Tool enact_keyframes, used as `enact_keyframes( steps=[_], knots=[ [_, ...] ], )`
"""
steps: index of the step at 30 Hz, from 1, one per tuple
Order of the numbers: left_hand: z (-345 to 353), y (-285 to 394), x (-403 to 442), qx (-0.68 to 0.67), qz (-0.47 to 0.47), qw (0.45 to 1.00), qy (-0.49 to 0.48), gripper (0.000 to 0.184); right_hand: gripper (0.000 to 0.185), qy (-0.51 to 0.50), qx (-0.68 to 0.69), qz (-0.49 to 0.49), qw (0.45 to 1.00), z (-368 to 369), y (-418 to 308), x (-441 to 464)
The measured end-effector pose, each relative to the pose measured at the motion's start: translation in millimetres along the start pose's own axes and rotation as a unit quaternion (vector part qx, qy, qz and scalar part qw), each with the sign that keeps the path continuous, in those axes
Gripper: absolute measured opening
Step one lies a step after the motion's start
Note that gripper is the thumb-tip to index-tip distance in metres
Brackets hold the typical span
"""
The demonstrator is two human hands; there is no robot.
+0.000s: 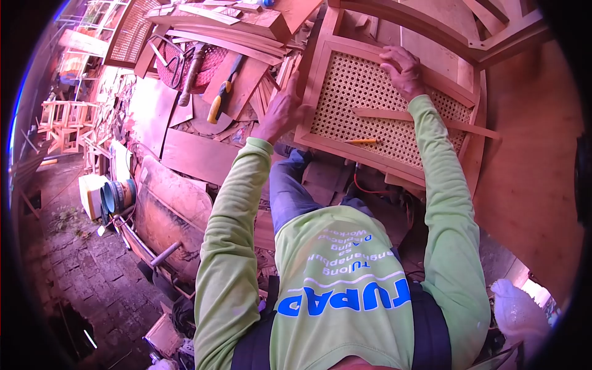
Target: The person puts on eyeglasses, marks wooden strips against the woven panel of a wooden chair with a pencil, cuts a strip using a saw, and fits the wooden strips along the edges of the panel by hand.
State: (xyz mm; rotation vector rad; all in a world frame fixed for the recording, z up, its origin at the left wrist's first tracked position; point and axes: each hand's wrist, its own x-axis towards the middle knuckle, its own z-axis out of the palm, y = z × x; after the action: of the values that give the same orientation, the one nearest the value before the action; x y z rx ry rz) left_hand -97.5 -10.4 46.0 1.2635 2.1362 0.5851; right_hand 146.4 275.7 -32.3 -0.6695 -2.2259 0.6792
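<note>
A wooden frame [313,79] with a woven cane panel [345,80] lies before me. My left hand [282,115] is at its left side rail, with the index finger stretched out and the thumb towards the rail. Over the panel reaches my right hand [404,73], its fingers curled at the far rail; whether anything small is under the fingertips is hidden. A thin wooden strip [382,114] lies slantwise across the cane, passing under my right forearm and out past the right rail. Nearer to me, a yellow pencil [361,141] rests on the panel.
Left of the frame lie a chisel with a yellow-and-black handle [216,108], a hammer [192,74] and wood scraps. Long wooden pieces [225,37] are stacked behind. A curved chair-like frame [431,24] stands at the far right. Buckets [117,196] sit lower left.
</note>
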Motion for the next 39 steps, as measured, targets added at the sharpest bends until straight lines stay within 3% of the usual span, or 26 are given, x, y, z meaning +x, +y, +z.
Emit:
enact_keyframes(
  steps=[4,7,9,13,15,16,19,22,26,28,30,34,39],
  knots=[
    [10,-23,-3,-0.005,0.039,0.999,0.028,0.092,0.031,-0.034,-0.022,-0.015,0.999,-3,0,5],
    [12,-36,2,0.037,0.098,0.992,0.067,0.097,0.034,0.064,-0.1,-0.053,0.991,-19,-29,-1],
    [17,-29,-6,0.026,0.146,0.981,0.123,0.081,0.035,0.097,-0.098,-0.033,0.99,-49,-55,-16],
    [25,14,-43,-0.019,0.149,0.963,0.224,0.063,0.029,0.126,-0.123,0.001,0.984,-95,-75,-75],
    [45,13,-51,-0.009,0.139,0.975,0.175,0.058,0.027,0.123,-0.162,0.003,0.979,-104,-59,-105],
    [55,20,-49,-0.004,0.196,0.966,0.166,0.053,0.028,0.127,-0.174,-0.002,0.976,-106,-52,-116],
    [71,41,-56,0.009,0.219,0.966,0.135,0.05,0.028,0.146,-0.191,0.018,0.97,-114,-56,-135],
    [57,63,-80,0.005,0.205,0.971,0.125,0.048,0.032,0.151,-0.211,0.051,0.964,-113,-50,-146],
    [63,45,-102,0.004,0.18,0.976,0.124,0.042,0.037,0.104,-0.272,0.075,0.954,-127,-38,-171],
    [61,38,-117,0.032,0.229,0.959,0.164,0.038,0.034,0.12,-0.257,0.062,0.957,-114,-28,-168],
    [56,20,-139,-0.02,0.152,0.977,0.15,0.038,0.037,0.118,-0.238,0.037,0.963,-110,-22,-170],
    [29,3,-157,-0.015,0.127,0.964,0.234,0.044,0.039,0.054,-0.262,0.05,0.962,-108,2,-174],
    [-28,-34,-151,0.023,0.088,0.917,0.387,0.037,0.038,0.019,-0.263,0.023,0.964,-112,14,-167]
  ],
)
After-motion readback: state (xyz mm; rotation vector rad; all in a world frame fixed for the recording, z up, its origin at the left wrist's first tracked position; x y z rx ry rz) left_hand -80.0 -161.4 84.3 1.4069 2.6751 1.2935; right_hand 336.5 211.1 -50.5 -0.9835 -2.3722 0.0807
